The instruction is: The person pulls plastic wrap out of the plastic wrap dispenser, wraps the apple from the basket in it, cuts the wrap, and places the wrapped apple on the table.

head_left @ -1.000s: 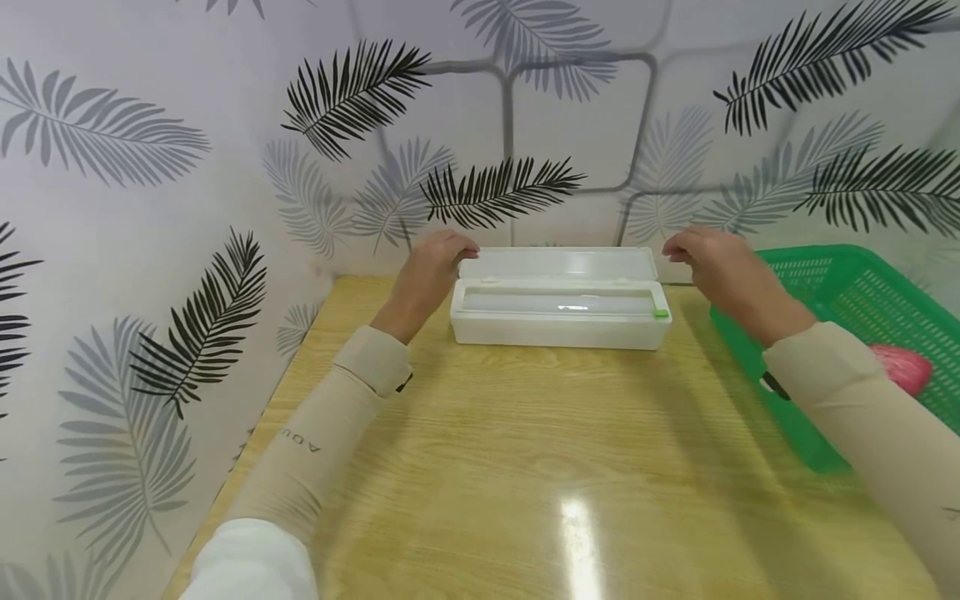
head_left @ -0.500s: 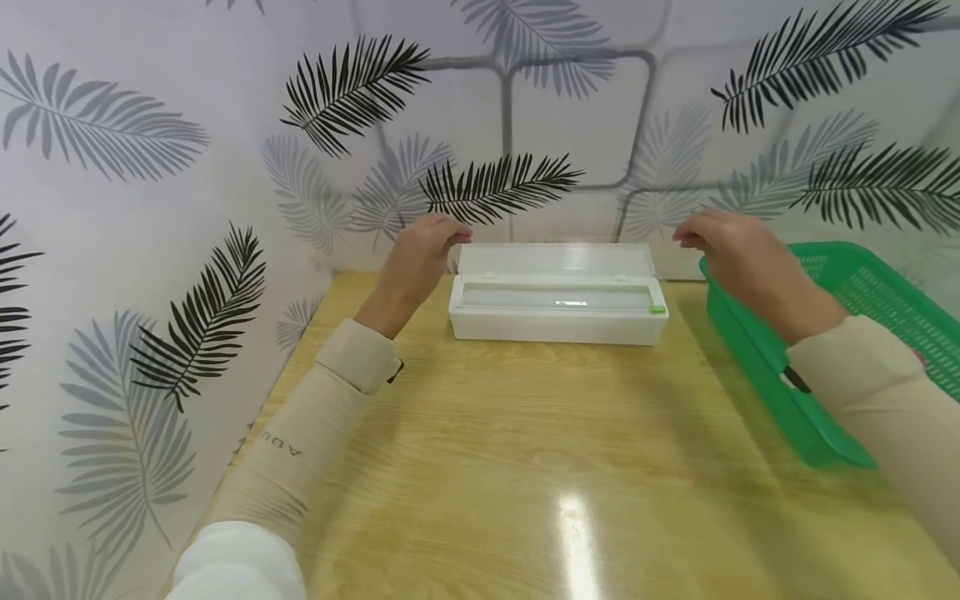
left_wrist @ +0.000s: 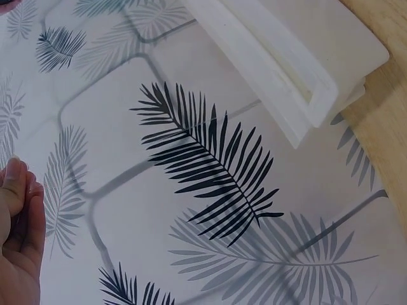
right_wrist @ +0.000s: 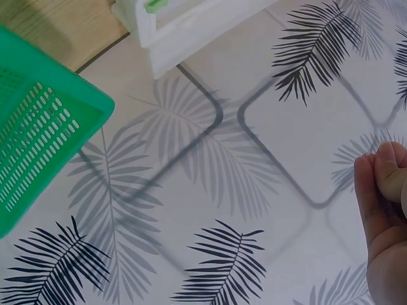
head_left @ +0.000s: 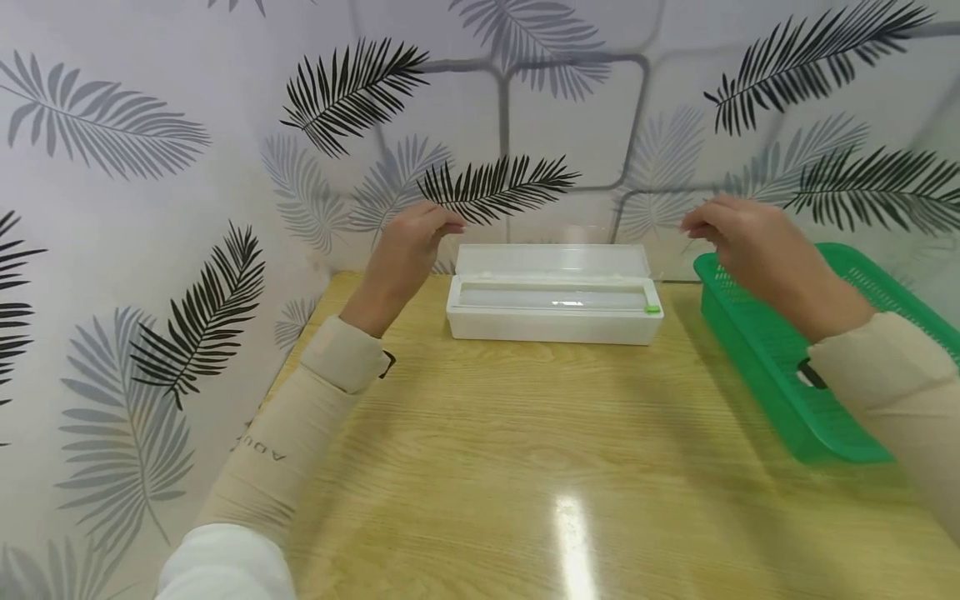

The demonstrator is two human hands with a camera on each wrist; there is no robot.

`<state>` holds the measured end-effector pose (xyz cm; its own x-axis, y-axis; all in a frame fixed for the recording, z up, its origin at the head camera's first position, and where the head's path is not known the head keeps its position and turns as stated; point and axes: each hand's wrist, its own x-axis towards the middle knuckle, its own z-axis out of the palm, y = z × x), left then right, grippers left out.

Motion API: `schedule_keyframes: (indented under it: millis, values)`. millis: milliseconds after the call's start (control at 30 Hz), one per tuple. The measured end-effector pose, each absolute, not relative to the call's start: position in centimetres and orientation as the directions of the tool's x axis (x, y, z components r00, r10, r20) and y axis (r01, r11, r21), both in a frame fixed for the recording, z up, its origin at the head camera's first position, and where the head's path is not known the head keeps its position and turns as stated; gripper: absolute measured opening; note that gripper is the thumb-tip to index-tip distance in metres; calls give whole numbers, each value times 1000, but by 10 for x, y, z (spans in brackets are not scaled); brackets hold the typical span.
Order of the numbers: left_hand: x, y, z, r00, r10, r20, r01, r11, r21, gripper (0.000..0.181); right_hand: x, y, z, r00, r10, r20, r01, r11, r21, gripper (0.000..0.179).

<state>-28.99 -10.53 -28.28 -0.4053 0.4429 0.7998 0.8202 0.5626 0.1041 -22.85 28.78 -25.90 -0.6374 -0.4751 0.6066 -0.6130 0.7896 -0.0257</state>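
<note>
A white plastic wrap dispenser (head_left: 551, 323) stands near the wall, its lid (head_left: 551, 260) tipped back. The roll (head_left: 551, 298) lies inside, and a green slider (head_left: 653, 309) sits at the right end. Thumb and fingers of my left hand (head_left: 405, 258) are pinched together above the dispenser's left end. My right hand (head_left: 768, 262) pinches likewise, higher than the right end and beside the basket. Between the hands, faint glints suggest clear plastic wrap (head_left: 558, 235) rising from the dispenser; its edges are hardly visible. Both wrist views show pinched fingertips, the left hand (left_wrist: 20, 235) and the right hand (right_wrist: 385, 216).
On the right stands a green slotted basket (head_left: 757, 358), partly behind my right forearm. The wood-grain table (head_left: 480, 450) reaches toward me from the dispenser. A leaf-patterned wall (head_left: 570, 125) closes off the back and left side.
Both hands have risen and spread slightly apart, away from the dispenser. The right forearm has shifted right, and the pink item in the basket is now hidden. The dispenser stays in place.
</note>
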Motion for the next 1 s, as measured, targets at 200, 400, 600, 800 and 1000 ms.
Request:
schedule_keyframes:
  millis: [200,400,600,800,1000]
  values:
    - [-284,-106,-273,-385,443,810,821,566,80,11,-224,288,-249,-585,-492,644,-635,772,13,11]
    - [-277,-108,-266,-391,428,814,820,564,97,12,-216,287,-240,-568,-484,665,-633,774,22,11]
    - [-271,-110,-258,-375,429,822,829,552,89,11,-206,284,-233,-568,-478,671,-628,778,23,11]
    - [-261,-113,-248,-321,431,843,841,540,44,12,-194,283,-223,-535,-483,693,-640,767,41,11]
    - [-249,-114,-241,-329,416,848,835,548,55,13,-182,282,-215,-532,-474,701,-625,779,53,12]
